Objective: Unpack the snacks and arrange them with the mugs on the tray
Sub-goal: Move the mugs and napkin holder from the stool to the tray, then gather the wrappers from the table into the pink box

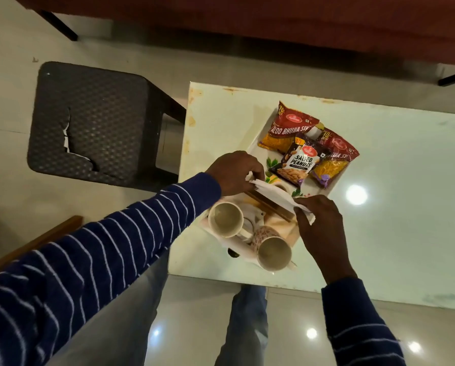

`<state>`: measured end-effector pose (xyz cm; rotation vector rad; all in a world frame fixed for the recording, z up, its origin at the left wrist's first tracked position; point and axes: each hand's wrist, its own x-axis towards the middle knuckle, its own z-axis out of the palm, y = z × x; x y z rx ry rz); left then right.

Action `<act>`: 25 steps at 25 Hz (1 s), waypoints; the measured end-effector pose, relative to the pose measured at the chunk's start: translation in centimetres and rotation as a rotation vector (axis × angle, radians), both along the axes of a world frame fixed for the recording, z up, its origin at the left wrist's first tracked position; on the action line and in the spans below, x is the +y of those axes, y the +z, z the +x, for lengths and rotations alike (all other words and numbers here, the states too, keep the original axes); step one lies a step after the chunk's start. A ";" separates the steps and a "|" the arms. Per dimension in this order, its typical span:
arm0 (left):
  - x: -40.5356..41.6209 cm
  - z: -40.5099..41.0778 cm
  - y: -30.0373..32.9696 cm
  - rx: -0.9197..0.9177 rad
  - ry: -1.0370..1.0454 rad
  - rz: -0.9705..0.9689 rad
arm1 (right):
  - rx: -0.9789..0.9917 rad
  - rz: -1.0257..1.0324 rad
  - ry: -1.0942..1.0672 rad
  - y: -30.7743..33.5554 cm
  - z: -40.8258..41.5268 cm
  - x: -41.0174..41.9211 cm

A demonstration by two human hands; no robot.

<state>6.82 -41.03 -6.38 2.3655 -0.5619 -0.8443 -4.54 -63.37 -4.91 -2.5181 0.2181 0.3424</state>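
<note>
Holding white paper [273,194], both hands above floral tray [324,187].

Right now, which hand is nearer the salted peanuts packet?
Left. The left hand grips the white paper just beside the salted peanuts packet, on its near-left. The right hand holds the paper's other end, farther toward the person.

The dark packet [296,165] in the middle reads "SALTED PEANUTS" in white letters. The red-and-yellow packet [287,128] behind it reads "ALOO BHUJIA SEV", with "10/-" at its corner. The second red packet [332,159] shows only "BHUJIA SE" and another "10/-".
</note>
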 end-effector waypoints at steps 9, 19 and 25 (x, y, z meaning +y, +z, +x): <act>-0.7 -1.4 -1.7 -0.028 -0.004 0.071 | 0.072 -0.043 -0.047 -3.7 -1.4 0.5; 0.0 -1.9 -2.9 -0.055 0.040 0.083 | 0.053 0.052 -0.161 -4.2 -1.8 1.0; 3.9 -3.4 -2.2 0.076 0.490 -0.072 | 0.038 0.171 -0.319 -1.5 -3.2 -1.4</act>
